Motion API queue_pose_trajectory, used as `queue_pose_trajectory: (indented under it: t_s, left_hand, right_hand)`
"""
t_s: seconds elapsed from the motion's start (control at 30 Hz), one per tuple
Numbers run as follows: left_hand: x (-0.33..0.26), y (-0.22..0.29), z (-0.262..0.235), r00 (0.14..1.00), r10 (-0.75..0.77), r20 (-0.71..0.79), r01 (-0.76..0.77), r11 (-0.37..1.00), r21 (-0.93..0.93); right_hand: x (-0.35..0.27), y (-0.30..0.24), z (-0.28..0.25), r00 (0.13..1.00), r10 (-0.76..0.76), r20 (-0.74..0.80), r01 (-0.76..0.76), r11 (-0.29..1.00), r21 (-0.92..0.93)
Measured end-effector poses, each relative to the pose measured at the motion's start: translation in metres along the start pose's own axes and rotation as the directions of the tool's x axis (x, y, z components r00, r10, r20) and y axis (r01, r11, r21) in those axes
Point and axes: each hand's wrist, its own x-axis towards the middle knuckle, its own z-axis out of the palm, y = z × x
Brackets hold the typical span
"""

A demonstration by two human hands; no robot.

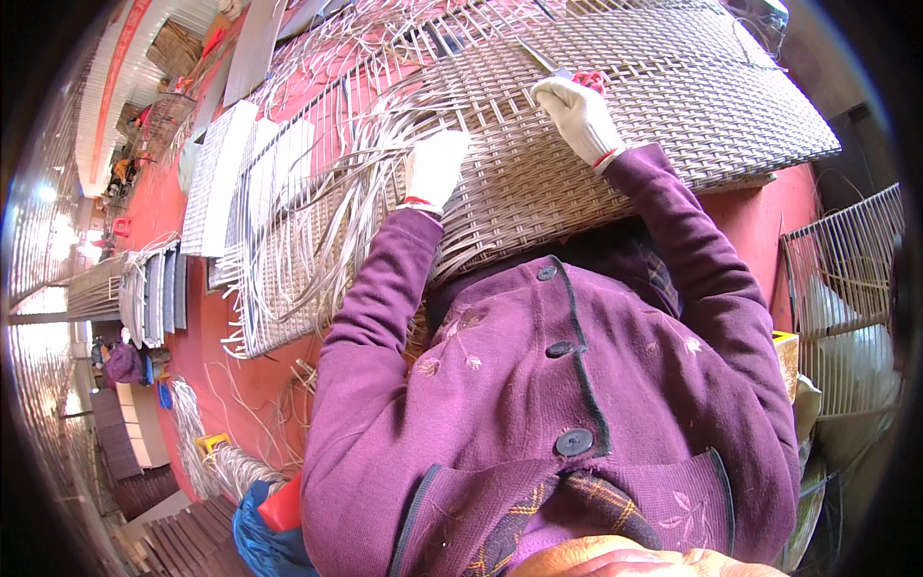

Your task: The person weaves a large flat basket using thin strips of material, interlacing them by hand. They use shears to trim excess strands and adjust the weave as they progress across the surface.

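Across my lap and the space ahead lies a woven wicker panel [663,115], tan-grey, tightly woven on the right. On its left side the loose wicker strands [332,207] fan out over a bare rod frame. My left hand [437,168], in a white glove, is closed on the strands at the edge of the weave; its fingertips are hidden. My right hand [577,117], also gloved, grips a pointed metal tool [543,60] with a red handle. The tool's narrow tip points up and left over the weave, and it seems to touch the surface.
More loose strands [317,43] lie on the red floor [216,332] beyond the panel. Pale slatted panels [219,178] stand at the left. A coil of strands [236,466] and a blue bag [264,534] are at the lower left. A rod frame [851,288] stands at the right.
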Motion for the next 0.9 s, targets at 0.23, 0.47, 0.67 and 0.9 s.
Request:
queue_pose_trajectory:
  t_s: [0.23,0.47,0.67,0.9]
  left_hand:
    - [0.003,0.017,-0.010,0.901,-0.410,0.140,0.428,0.791,-0.436]
    - [0.009,0.029,-0.021,0.869,-0.465,0.170,0.489,0.755,-0.436]
    - [0.011,0.038,-0.031,0.875,-0.457,0.160,0.479,0.768,-0.425]
    - [0.013,0.041,-0.031,0.861,-0.476,0.180,0.504,0.752,-0.425]
  right_hand:
    - [0.002,0.002,-0.001,0.999,-0.003,-0.037,0.002,1.000,-0.018]
    - [0.003,0.002,-0.003,0.998,0.059,-0.008,-0.059,0.998,-0.037]
    - [0.003,0.005,-0.003,0.989,0.143,0.049,-0.142,0.990,-0.025]
    - [0.012,0.022,-0.004,0.979,-0.054,0.195,0.081,0.987,-0.136]
